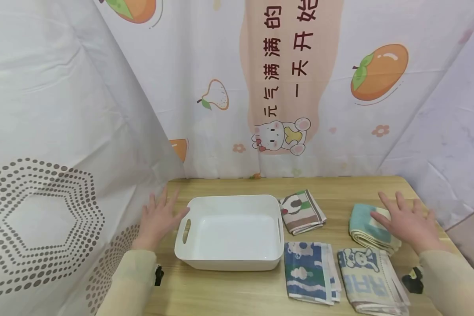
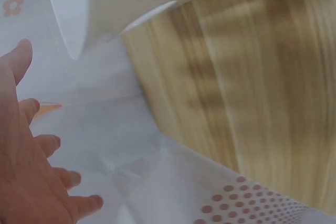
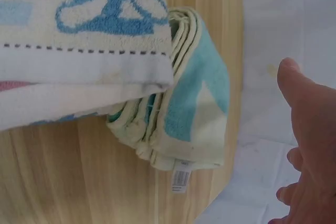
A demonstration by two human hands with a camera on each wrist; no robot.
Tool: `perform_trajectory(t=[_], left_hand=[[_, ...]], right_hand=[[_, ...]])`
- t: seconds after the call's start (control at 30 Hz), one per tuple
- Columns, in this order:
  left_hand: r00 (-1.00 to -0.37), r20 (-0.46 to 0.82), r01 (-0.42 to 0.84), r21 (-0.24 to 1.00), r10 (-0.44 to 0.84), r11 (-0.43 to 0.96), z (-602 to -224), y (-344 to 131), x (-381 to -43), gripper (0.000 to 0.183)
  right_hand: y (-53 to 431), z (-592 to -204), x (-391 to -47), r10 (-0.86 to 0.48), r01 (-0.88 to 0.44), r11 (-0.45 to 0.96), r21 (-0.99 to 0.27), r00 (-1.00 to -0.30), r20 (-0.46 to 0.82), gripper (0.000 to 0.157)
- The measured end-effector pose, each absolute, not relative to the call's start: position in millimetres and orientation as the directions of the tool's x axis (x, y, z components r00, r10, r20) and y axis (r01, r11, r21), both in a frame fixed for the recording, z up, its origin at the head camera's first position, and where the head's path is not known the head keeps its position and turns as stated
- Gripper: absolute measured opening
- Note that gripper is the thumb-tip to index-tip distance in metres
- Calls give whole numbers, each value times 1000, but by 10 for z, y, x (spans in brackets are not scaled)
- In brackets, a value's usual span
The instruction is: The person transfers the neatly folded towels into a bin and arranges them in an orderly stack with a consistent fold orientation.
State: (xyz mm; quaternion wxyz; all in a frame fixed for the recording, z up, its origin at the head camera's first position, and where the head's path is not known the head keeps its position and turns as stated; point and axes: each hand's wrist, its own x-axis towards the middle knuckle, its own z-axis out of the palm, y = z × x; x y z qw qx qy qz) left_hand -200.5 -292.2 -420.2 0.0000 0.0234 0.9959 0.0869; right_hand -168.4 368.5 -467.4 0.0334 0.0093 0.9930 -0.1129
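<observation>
My left hand (image 1: 159, 220), fingers spread, is raised beside the left end of a white plastic basket (image 1: 237, 264) with cut-out handles. Nothing is in its grasp. My right hand (image 1: 411, 221) hovers with spread fingers by a folded teal and cream towel (image 1: 365, 221), also holding nothing; the right wrist view shows a gap between that hand and the towel (image 3: 202, 108). Nearer me lies a folded cream towel with a blue animal pattern (image 1: 369, 276). A folded blue and green towel (image 1: 308, 272) sits to its left, and a small brown and white towel (image 1: 302, 213) lies behind, by the basket's right end.
The wooden table (image 1: 221, 294) carries the basket and towels. A white printed curtain (image 1: 217, 145) hangs along its back edge. Another sheet with dotted patterns (image 1: 43, 219) borders the left side, and pale sheeting (image 1: 450, 145) hangs on the right.
</observation>
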Motion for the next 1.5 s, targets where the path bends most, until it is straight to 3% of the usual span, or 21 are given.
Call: perform_trajectory(t=[0.67, 0.83, 1.5], left_hand=[[-977, -198, -12, 428, 81, 904, -4554, -3113, -1872, 72], [-981, -161, 8, 524, 108, 852, -4625, -3072, -1865, 65], [-991, -119, -27, 601, 57, 798, -4763, -2966, -1828, 56]], right_hand=[[3954, -5057, -1721, -72, -27, 947, -321, -989, -127, 91], [4000, -5190, -1720, -93, -43, 947, -318, -985, -144, 95], [4007, -5355, -1697, -118, -37, 918, -394, -976, -184, 101]])
